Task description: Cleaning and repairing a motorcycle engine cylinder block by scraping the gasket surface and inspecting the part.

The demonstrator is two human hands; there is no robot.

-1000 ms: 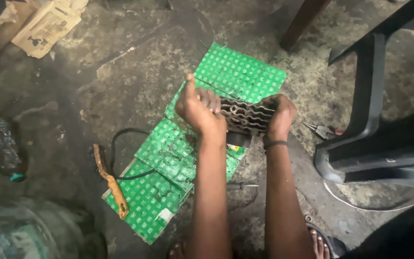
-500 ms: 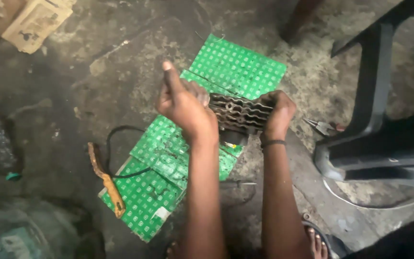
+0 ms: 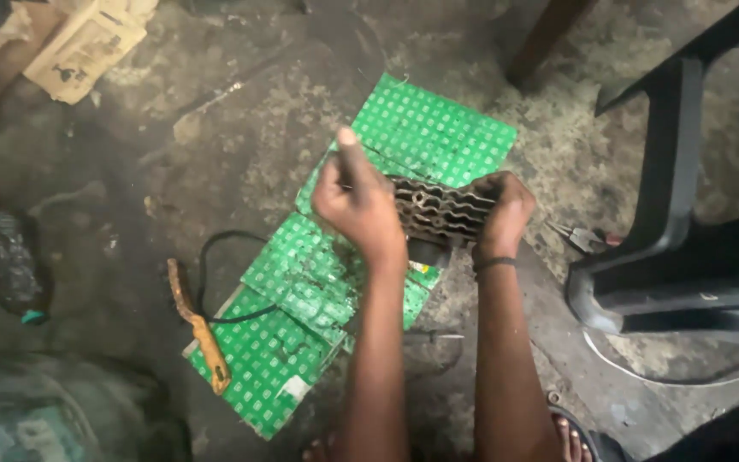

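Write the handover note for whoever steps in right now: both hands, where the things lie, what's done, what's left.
Left hand: gripping the left end of the finned metal block, one finger raised.
Right hand: closed on the block's right end.
The block is held above the green circuit boards spread on the concrete floor. A soldering iron lies at the boards' left edge; pliers lie right.
Done: block in both hands. Left: cannot tell.

Item count, floor work area

Two hands (image 3: 361,201) (image 3: 502,214); one finned metal block (image 3: 442,210); three green circuit boards (image 3: 434,133) (image 3: 310,269) (image 3: 258,368); one orange-handled tool (image 3: 198,329); one black cable (image 3: 215,257); one pliers (image 3: 579,239); one bottle (image 3: 10,265); one cardboard box (image 3: 87,47).
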